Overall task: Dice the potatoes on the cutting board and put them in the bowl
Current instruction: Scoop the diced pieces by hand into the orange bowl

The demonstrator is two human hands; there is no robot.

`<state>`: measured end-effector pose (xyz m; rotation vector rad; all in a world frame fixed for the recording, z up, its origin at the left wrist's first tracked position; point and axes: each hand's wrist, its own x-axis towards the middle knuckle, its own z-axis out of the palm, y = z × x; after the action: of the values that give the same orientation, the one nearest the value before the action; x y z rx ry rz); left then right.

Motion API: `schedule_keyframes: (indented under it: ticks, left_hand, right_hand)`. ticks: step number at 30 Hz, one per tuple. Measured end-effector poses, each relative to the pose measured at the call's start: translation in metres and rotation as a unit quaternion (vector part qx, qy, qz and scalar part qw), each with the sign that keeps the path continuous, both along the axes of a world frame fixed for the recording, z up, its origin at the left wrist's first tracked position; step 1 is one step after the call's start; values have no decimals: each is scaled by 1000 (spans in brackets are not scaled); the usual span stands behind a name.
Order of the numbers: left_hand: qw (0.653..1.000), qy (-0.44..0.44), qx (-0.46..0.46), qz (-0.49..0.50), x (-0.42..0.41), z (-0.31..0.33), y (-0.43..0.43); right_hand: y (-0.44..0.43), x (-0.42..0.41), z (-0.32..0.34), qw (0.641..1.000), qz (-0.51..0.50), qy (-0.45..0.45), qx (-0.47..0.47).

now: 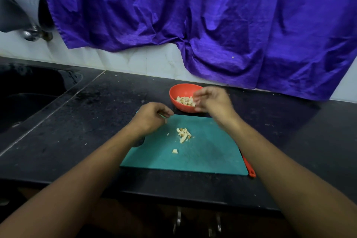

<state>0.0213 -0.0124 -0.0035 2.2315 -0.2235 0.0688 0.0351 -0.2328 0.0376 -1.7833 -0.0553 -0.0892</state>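
Transfer of dice is in hand. Right hand (pixel 210 100) hovers over the round orange plastic bowl (pixel 173 91), fingers loosely curled; whether it holds pieces cannot be told. Left hand (pixel 152 117), loosely curled, visibly holding nothing, sits at the flat teal cutting board (pixel 208 152). Pale potato dice (pixel 183 135) lie mid-board. Next move: gather them and carry them to the bowl.

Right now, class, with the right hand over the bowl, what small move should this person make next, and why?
Probably bring the right hand back from the orange bowl to the teal cutting board and gather the small pile of diced potato there, along with the lone piece nearby. The bowl already holds dice; these leftovers seem all that remains on the board.
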Motion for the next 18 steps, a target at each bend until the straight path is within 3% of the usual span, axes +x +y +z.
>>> schedule_keyframes:
  ticks: [3,12,18]
  left_hand:
    - [1000,-10,-6,12,3,7,2]
    - [997,-10,64,40,2,4,12]
    - [980,17,190,54,3,1,10]
  right_hand:
    - [3,-14,-25,994,63,38,-86]
    - [-2,-19,-25,996,68,58,-10]
    - [-13,-18,-19,998,45,35,-31]
